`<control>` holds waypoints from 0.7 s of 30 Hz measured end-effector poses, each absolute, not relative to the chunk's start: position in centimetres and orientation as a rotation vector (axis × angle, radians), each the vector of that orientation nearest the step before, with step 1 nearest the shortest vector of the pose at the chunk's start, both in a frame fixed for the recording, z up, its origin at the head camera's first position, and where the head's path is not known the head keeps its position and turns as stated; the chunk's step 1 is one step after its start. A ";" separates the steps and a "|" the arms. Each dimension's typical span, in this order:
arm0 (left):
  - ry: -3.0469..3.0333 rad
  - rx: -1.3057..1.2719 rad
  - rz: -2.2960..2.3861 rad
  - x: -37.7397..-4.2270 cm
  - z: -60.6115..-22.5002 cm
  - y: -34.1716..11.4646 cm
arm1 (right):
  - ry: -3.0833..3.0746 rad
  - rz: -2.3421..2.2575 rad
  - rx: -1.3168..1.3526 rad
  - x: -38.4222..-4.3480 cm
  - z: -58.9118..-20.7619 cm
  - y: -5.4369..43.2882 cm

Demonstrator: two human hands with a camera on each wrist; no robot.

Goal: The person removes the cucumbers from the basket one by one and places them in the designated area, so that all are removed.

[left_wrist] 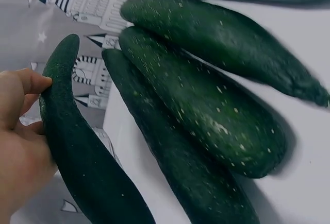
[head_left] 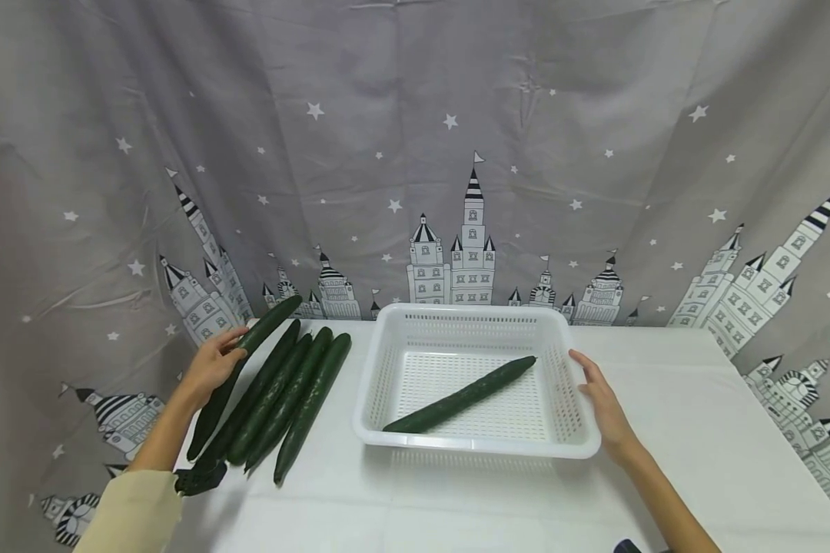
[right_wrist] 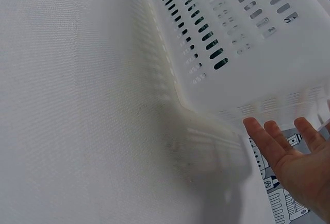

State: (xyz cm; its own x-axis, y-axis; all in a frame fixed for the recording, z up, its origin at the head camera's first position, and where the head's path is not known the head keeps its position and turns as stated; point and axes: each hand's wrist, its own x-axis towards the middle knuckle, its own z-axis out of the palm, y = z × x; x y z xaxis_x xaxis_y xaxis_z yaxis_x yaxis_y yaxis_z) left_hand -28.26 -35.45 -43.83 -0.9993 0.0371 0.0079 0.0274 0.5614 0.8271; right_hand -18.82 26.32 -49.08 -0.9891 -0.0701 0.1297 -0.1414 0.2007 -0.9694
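At the left of the head view, my left hand (head_left: 210, 369) pinches a long dark green cucumber (head_left: 271, 322) between thumb and fingers. The left wrist view shows the held cucumber (left_wrist: 77, 141) raised beside several others, its lower end out of frame. Those cucumbers (head_left: 314, 407) lie side by side on the table. A white slotted plastic basket (head_left: 470, 444) holds one cucumber (head_left: 459, 395), lying diagonally across its floor. My right hand (head_left: 609, 407) is at the basket's right side; in the right wrist view its fingers (right_wrist: 265, 139) extend towards the basket wall.
A white cloth covers the table (head_left: 698, 399). Directly behind it hangs a grey curtain (head_left: 387, 153) printed with castles and stars. A dark object (head_left: 625, 546) shows at the bottom edge near the right forearm.
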 end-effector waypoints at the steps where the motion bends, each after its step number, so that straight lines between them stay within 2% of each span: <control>1: 2.769 0.045 1.455 -28.3 -44.1 -35.7 | -2.390 1.943 0.209 -18.9 -49.1 26.3; 21: 2.742 -0.002 1.340 -28.9 -47.1 -37.4 | -2.393 1.927 0.191 -18.9 -49.1 26.3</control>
